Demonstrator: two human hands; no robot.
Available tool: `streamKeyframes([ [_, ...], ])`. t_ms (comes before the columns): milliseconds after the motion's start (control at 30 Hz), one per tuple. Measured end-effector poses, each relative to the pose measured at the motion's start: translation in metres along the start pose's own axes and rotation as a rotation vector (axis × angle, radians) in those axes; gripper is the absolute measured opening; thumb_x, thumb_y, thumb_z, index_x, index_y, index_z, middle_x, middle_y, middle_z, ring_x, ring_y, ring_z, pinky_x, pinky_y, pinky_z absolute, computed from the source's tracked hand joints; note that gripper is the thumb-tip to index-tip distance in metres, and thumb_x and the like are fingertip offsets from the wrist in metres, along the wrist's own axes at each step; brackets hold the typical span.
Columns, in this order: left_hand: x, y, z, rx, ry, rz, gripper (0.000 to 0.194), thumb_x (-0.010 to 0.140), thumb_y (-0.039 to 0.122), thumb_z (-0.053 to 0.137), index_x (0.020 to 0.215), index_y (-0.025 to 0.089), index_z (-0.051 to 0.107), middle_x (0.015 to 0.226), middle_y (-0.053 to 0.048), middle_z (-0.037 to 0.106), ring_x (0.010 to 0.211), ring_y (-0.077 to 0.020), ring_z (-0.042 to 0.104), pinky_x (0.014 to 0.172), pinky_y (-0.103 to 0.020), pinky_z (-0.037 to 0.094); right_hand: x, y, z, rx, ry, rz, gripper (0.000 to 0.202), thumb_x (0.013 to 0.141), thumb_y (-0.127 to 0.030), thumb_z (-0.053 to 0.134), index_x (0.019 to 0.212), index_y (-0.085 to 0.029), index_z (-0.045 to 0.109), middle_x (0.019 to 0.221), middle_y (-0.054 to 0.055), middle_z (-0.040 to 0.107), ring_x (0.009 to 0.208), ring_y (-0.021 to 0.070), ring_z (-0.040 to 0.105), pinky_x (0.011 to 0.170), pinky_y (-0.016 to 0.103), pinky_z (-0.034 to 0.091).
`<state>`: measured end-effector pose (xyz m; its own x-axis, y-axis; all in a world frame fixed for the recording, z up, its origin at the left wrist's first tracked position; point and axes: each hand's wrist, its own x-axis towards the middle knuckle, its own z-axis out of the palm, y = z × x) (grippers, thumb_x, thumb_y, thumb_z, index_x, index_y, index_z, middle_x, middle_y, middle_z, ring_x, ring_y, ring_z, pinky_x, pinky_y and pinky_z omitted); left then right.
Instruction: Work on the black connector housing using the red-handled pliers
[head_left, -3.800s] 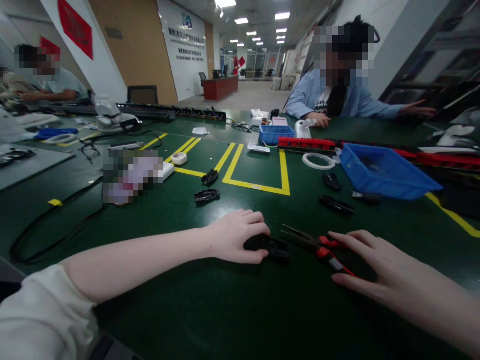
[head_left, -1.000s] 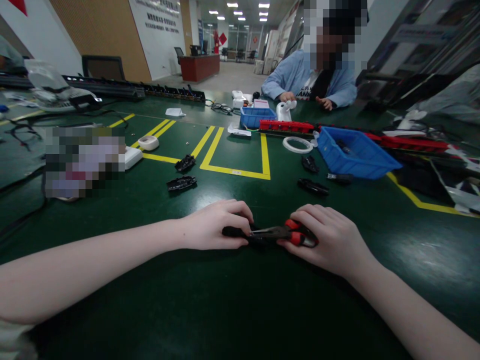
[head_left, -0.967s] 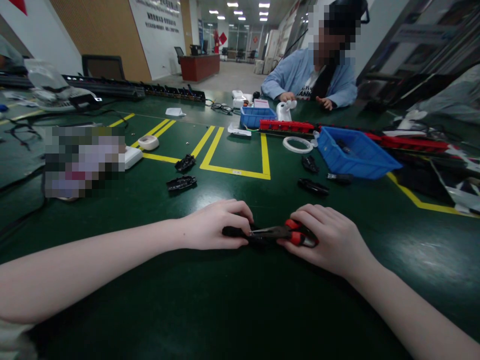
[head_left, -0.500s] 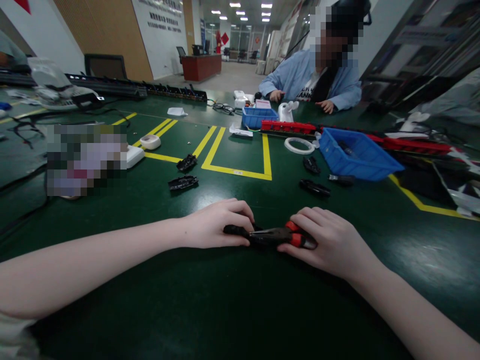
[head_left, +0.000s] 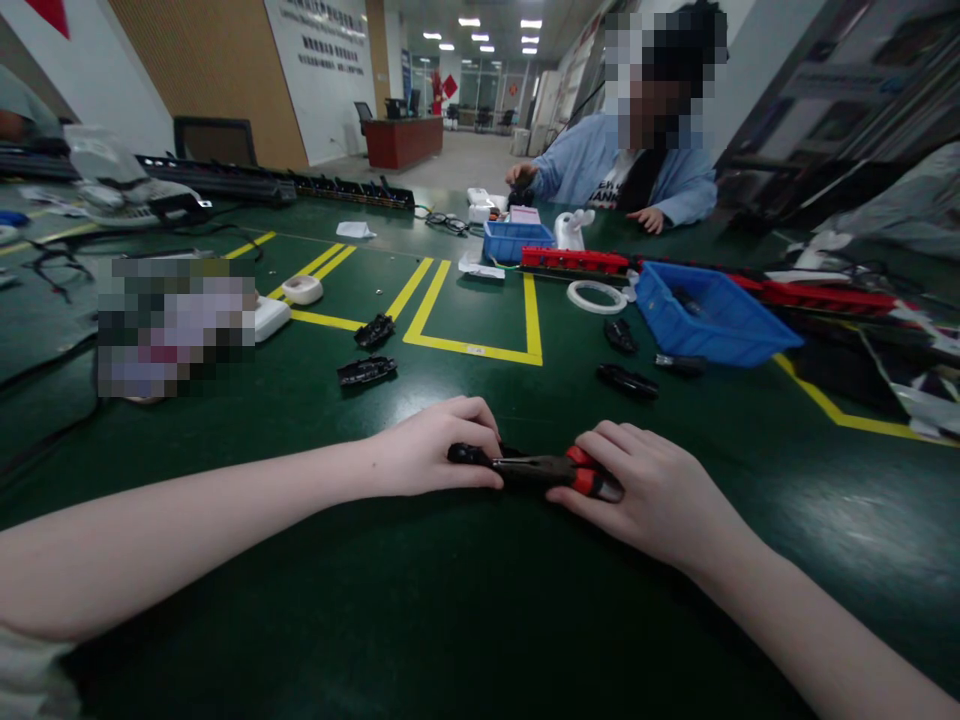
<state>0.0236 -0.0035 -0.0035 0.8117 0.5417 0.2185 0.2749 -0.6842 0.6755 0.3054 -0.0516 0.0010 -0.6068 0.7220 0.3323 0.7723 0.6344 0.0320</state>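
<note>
In the head view, your left hand [head_left: 431, 450] had its fingers gripping a black part [head_left: 469, 454] at the green counter [head_left: 420, 600]'s near side; your right hand [head_left: 649, 485] grasped red-handled pliers [head_left: 534, 468], their slim nose (pointing left) at that part.

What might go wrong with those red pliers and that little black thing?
First, the pliers held in the right hand have their tips right by the left hand, so a slip might pinch or poke it.

Second, the left hand partly hides the black part, so a badly placed squeeze might scratch or crack it.

Third, loose black pieces lie beyond the hands, and a careless reach could knock them.
</note>
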Motion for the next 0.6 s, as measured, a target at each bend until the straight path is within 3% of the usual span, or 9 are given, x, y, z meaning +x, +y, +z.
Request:
streamKeyframes([
  [167,0.0002,0.0036,0.0007,0.005,0.002,-0.039,0.012,0.096,0.026,0.067,0.092,0.016,0.071,0.107,-0.005,0.060,0.099,-0.0201,0.060,0.087,-0.034,0.047,0.0004,0.0000,0.0009,-0.004,0.001,0.010,0.041,0.092,-0.059,0.058,0.091,-0.018,0.064,0.084,0.008,0.067,0.069,0.0197,0.062,0.060,0.031,0.047],
  [600,-0.0011,0.0044,0.0017,0.063,0.004,0.011,0.008,0.095,0.020,0.062,0.095,0.016,0.068,0.107,-0.006,0.061,0.100,-0.0206,0.059,0.088,-0.034,0.047,0.0009,-0.0015,-0.0021,-0.005,-0.020,0.026,0.035,0.092,-0.054,0.060,0.088,-0.019,0.063,0.081,0.006,0.065,0.068,0.0194,0.061,0.059,0.032,0.047],
])
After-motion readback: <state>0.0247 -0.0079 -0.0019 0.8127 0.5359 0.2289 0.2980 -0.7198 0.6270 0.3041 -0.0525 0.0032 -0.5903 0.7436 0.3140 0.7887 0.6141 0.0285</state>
